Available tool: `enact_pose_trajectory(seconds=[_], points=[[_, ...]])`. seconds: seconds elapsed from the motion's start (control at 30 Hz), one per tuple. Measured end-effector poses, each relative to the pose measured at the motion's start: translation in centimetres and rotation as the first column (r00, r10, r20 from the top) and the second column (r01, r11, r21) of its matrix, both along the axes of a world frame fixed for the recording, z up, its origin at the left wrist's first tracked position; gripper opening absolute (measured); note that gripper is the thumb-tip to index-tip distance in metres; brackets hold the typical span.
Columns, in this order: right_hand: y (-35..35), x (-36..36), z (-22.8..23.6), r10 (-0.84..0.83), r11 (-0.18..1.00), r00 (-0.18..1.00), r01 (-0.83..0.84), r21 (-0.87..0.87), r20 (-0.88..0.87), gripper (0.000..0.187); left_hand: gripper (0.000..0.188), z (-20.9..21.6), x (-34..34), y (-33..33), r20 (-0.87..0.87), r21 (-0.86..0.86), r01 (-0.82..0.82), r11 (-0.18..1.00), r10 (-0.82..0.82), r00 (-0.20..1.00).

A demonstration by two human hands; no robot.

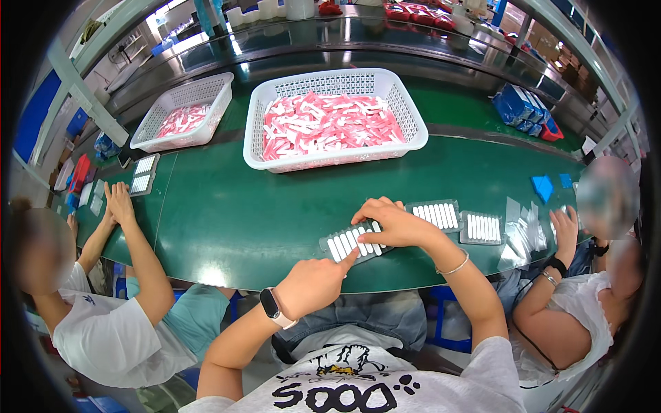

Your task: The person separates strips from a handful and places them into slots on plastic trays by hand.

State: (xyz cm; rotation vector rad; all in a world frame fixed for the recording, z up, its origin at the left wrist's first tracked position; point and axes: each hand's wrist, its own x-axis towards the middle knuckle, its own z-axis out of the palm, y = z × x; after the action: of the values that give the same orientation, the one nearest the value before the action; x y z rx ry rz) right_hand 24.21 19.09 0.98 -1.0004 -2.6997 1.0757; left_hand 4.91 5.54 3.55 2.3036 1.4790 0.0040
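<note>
A clear plastic tray (329, 250) with a row of white sticks (342, 245) lies on the green table in front of me. My left hand (310, 286) reaches in from the near side. Its index finger is stretched out and touches the near ends of the sticks, while the other fingers curl under. Over the tray's right part lies my right hand (399, 224), thumb on the sticks and fingers bent over the far edge. It covers that end of the tray. Right of it sit two more filled trays, a farther one (435, 215) and a nearer one (482, 227).
A large white basket (337, 163) of pink and white pieces stands ahead, a second basket (226, 96) at far left. Clear plastic sleeves (520, 234) lie at right near a co-worker's hand (566, 230). Another co-worker's hands (120, 203) work at left. Blue packs (523, 107) stand back right.
</note>
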Motion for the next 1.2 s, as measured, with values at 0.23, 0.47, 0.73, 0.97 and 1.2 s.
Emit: enact_pose_trajectory(seconds=[0.23,0.47,0.73,0.97,1.2], points=[[0.6,0.8,0.7,0.038,0.995,0.996,-0.046,-0.093,-0.083,0.042,0.05,-0.1,-0.2,-0.4,-0.01,0.017,0.005,1.0,-0.005,1.0],[2.6,-0.6,1.2,-0.041,0.977,0.999,0.043,-0.211,0.011,0.032,0.051,0.2,-2.4,-2.8,0.165,-0.041,-0.266,0.963,0.269,0.949],[4.2,8.6,6.1,-0.203,0.962,0.976,0.213,0.171,-0.075,0.04,0.057,-0.4,-3.4,-2.9,0.352,-0.285,-0.165,0.944,0.263,0.898],[8.1,14.3,7.8,-0.589,0.758,0.798,0.491,0.43,0.126,0.036,0.059,-1.4,-2.1,0.6,0.379,-0.269,-0.063,0.961,0.165,0.91],[11.6,20.4,4.5,-0.576,0.812,0.503,0.262,0.521,0.645,0.054,0.058,-1.0,0.1,3.2,0.244,-0.167,-0.051,0.985,0.091,0.965]])
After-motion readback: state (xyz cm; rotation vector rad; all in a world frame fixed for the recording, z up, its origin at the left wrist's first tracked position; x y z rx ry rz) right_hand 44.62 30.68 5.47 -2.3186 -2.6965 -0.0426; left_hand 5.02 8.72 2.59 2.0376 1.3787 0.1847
